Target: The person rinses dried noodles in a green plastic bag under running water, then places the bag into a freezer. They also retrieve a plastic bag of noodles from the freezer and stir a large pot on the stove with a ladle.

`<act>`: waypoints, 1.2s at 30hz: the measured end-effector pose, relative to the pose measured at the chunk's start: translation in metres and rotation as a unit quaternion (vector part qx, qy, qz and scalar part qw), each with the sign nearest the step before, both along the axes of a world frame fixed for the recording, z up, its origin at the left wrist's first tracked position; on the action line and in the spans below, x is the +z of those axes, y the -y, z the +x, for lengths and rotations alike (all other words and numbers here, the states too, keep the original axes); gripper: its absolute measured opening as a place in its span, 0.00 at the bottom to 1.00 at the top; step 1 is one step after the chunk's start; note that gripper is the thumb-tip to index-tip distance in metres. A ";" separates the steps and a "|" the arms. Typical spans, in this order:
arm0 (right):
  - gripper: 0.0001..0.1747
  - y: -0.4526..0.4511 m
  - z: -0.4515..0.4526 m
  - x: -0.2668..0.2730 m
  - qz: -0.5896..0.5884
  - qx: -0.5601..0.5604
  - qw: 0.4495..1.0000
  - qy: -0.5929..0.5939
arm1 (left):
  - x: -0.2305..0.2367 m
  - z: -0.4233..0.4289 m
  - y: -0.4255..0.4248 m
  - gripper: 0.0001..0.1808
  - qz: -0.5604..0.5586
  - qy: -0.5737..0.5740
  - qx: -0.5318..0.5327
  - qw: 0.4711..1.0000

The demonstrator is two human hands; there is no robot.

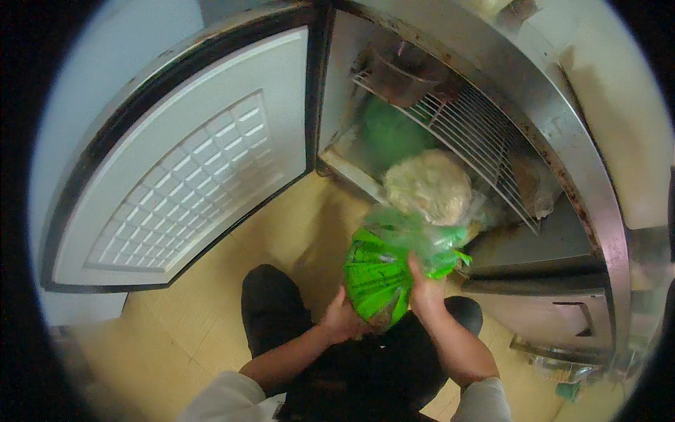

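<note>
Above my knees I hold a bright green plastic bag [372, 264] that bears dark printing and bulges with something inside. My left hand [341, 316] cups its lower left side. My right hand [426, 287] grips it on the right, thumb on top near the gathered green ends. Clear plastic film [422, 245] lies against the bag's upper part. Just beyond, at the opening of a refrigerated cabinet, sits a round pale bundle in clear plastic [430, 184]. What either bag contains cannot be made out.
The cabinet's white door [184, 174] stands wide on the left. A wire shelf [464, 132] inside carries a dark metal pot [403, 79] and a plastic-wrapped item [532, 182]. Below it lies a darker green bag [395, 126]. A closed cabinet front [532, 316] is at right.
</note>
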State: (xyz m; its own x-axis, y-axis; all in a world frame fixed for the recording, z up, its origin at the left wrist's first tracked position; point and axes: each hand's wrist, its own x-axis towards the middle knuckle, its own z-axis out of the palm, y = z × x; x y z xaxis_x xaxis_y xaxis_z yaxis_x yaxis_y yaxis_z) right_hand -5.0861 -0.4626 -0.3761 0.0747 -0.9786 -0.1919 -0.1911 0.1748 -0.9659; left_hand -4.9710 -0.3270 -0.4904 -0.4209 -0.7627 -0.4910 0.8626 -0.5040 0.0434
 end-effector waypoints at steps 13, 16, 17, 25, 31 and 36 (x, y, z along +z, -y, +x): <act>0.13 0.136 0.139 -0.063 -0.153 0.132 0.951 0.235 | -0.014 0.078 0.122 0.29 0.029 0.191 0.216 0.957; 0.14 0.167 0.166 -0.069 -0.253 0.122 0.951 -0.128 | -0.026 0.111 0.179 0.24 -0.047 0.093 0.250 0.963; 0.15 0.176 0.173 -0.069 -0.244 0.116 0.952 -0.143 | -0.028 0.122 0.194 0.22 -0.056 0.114 0.237 0.963; 0.14 0.256 0.182 -0.077 -0.223 0.055 0.972 -0.058 | -0.037 0.124 0.295 0.20 -0.094 0.289 0.349 0.886; 0.17 0.299 0.196 -0.106 -0.265 0.083 0.953 -0.117 | -0.077 0.125 0.345 0.27 -0.063 0.330 0.351 0.874; 0.37 0.310 0.166 -0.119 -0.208 0.176 0.951 -0.147 | -0.134 0.115 0.369 0.38 -0.017 0.585 0.354 0.730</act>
